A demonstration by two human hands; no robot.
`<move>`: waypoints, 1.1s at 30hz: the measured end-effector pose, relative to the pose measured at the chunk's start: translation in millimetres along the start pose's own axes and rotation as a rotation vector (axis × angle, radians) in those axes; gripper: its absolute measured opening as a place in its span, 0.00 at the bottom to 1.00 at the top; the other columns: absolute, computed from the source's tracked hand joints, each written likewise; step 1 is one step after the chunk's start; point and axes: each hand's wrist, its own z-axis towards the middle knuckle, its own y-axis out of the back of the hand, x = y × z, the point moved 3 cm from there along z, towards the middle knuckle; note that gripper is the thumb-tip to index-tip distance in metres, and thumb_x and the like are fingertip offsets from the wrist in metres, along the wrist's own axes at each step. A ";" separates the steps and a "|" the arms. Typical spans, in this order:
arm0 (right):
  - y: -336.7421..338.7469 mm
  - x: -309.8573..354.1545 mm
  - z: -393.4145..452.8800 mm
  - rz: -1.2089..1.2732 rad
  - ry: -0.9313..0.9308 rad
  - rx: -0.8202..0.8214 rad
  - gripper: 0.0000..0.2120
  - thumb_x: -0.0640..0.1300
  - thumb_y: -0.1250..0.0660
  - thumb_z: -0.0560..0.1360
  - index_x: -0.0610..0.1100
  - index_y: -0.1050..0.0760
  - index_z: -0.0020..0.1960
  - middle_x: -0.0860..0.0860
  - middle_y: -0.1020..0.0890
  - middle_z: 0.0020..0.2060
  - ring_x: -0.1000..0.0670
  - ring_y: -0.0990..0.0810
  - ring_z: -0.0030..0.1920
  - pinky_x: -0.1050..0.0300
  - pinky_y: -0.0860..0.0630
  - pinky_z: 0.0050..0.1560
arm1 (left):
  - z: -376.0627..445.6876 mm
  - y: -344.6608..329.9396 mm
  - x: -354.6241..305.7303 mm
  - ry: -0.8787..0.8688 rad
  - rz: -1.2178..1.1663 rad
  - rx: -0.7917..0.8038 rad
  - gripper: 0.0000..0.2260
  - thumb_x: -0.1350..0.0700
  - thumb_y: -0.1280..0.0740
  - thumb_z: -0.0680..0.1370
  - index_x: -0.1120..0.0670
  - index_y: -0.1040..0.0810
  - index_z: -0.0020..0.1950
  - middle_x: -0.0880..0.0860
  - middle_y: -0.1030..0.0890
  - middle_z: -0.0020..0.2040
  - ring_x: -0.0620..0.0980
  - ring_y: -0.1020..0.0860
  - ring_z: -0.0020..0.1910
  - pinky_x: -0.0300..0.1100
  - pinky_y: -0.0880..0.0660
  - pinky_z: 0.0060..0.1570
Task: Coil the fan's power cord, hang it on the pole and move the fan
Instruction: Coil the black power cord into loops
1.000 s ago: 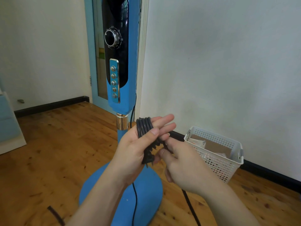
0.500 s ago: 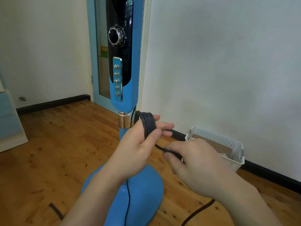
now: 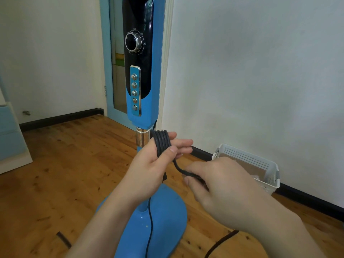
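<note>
Head view: compared with a second ago, the loose, splayed turns in the left hand (image 3: 149, 168) have been pulled into a neat stack of about five loops of the black power cord (image 3: 162, 143), and the right hand (image 3: 217, 180) has shifted out to the right, drawing the next stretch of cord taut from the coil. Half a second ago the picture was nearly the same, so the current turn is being tensioned rather than a new one started. I judge the coiling to be well along but unfinished: slack cord trails on the wooden floor (image 3: 65, 174) under the right forearm, and another strand hangs down in front of the fan's blue base (image 3: 167, 220).

The left fingers (image 3: 183, 143) are fairly straight and held together, threaded through the coil, while the thumb presses down on the loops and clamps them. The right fingers are curled and pinch the cord just beside the coil; their tips are mostly hidden behind the back of the hand.

The coil sits just in front of the fan's pole (image 3: 142, 136), near its chrome collar and below the control panel (image 3: 137, 71); whether it touches the pole I cannot tell. A white perforated basket (image 3: 268, 164) stands against the wall to the right.
</note>
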 end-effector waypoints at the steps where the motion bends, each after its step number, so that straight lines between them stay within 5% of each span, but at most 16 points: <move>1: 0.9 -0.6 -0.9 0.013 0.016 -0.010 0.09 0.52 0.40 0.80 0.52 0.28 0.43 0.55 0.26 0.29 0.52 0.27 0.32 0.54 0.26 0.36 | -0.5 0.6 0.7 0.007 0.033 0.020 0.14 0.59 0.42 0.84 0.47 0.18 0.59 0.49 0.16 0.59 0.46 0.20 0.64 0.39 0.24 0.62; 4: 5.7 -10.2 -2.9 0.104 0.003 -0.068 0.04 0.50 0.33 0.78 0.53 0.20 0.48 0.58 0.17 0.35 0.55 0.22 0.38 0.63 0.27 0.36 | -2.6 -0.4 5.9 0.064 0.125 0.075 0.13 0.54 0.40 0.80 0.47 0.15 0.52 0.42 0.17 0.55 0.40 0.23 0.64 0.33 0.27 0.60; 8: 7.6 -26.9 -4.2 0.277 0.017 -0.146 0.07 0.45 0.28 0.77 0.57 0.18 0.52 0.66 0.16 0.42 0.62 0.19 0.49 0.64 0.24 0.47 | -4.6 -9.3 10.0 0.172 -0.021 0.159 0.09 0.54 0.38 0.79 0.50 0.18 0.53 0.49 0.16 0.47 0.48 0.18 0.52 0.47 0.22 0.57; 12: 4.1 -41.5 -3.4 0.268 -0.019 -0.327 0.05 0.53 0.28 0.74 0.55 0.19 0.48 0.64 0.19 0.40 0.57 0.20 0.45 0.56 0.21 0.42 | -6.3 -14.7 7.1 0.210 -0.160 0.254 0.10 0.56 0.40 0.82 0.59 0.22 0.56 0.57 0.18 0.38 0.58 0.17 0.49 0.49 0.23 0.58; 16: -2.6 -50.5 -1.7 0.375 -0.054 -0.427 0.06 0.55 0.26 0.70 0.56 0.20 0.44 0.60 0.19 0.41 0.55 0.19 0.44 0.66 0.24 0.41 | -6.6 -19.4 3.0 0.187 -0.049 0.311 0.18 0.51 0.43 0.86 0.55 0.22 0.42 0.57 0.19 0.36 0.54 0.16 0.46 0.44 0.23 0.58; 19: -11.6 -53.9 -0.4 0.493 -0.082 -0.434 0.05 0.49 0.24 0.71 0.56 0.19 0.45 0.62 0.17 0.45 0.59 0.18 0.47 0.70 0.24 0.45 | -5.2 -21.5 4.3 0.155 -0.046 0.295 0.16 0.51 0.41 0.85 0.55 0.23 0.41 0.54 0.21 0.32 0.53 0.16 0.40 0.44 0.22 0.55; 23: -14.7 -55.0 1.8 0.567 -0.051 -0.417 0.06 0.46 0.27 0.75 0.56 0.17 0.49 0.63 0.16 0.44 0.58 0.17 0.49 0.69 0.24 0.47 | -7.6 -16.2 5.3 0.183 -0.144 0.367 0.11 0.54 0.35 0.83 0.56 0.22 0.44 0.54 0.19 0.35 0.55 0.16 0.43 0.47 0.21 0.56; 27: -20.6 -55.1 5.4 0.680 -0.091 -0.435 0.05 0.54 0.32 0.74 0.61 0.19 0.48 0.65 0.15 0.43 0.61 0.17 0.47 0.72 0.25 0.46 | -8.6 -17.1 12.0 0.223 -0.261 0.378 0.10 0.53 0.34 0.82 0.61 0.22 0.51 0.56 0.15 0.42 0.57 0.17 0.49 0.59 0.23 0.60; 33: -43.0 -51.6 9.8 0.606 -0.170 -0.313 0.18 0.44 0.39 0.84 0.66 0.25 0.63 0.54 0.16 0.38 0.53 0.17 0.39 0.61 0.21 0.38 | -3.7 -17.2 14.6 0.155 -0.452 0.292 0.11 0.57 0.37 0.83 0.62 0.18 0.53 0.56 0.18 0.46 0.55 0.22 0.49 0.47 0.24 0.55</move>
